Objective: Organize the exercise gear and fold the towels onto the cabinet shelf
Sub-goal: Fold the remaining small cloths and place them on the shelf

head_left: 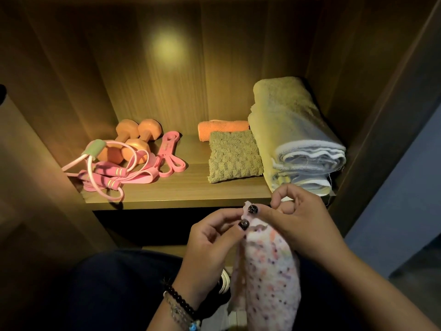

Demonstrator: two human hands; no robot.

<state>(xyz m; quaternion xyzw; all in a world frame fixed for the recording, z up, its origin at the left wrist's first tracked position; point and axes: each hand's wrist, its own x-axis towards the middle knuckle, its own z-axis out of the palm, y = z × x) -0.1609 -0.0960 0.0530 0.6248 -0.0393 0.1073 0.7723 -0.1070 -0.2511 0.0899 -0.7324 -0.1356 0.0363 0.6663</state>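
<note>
Speckled white towel [269, 271] hanging limp, top edge pinched by both hands

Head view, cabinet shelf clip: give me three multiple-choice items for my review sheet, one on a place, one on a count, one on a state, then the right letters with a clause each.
1. Where does the large folded towel lie on the shelf?
A. at the right end
B. at the left end
C. on top of the dumbbells

2. How many orange dumbbells are on the shelf?
A. one
B. two
C. four

3. What is happening with the speckled towel?
A. it lies folded on the shelf
B. it is draped over the resistance bands
C. both hands pinch its top edge in front of the shelf

Answers:
1. A, it sits against the right wall, beside the small green towel.
2. B, two lie side by side at the left, by the pink resistance bands.
3. C, the left hand and right hand grip it by thumb and fingers, below the shelf edge.
</note>
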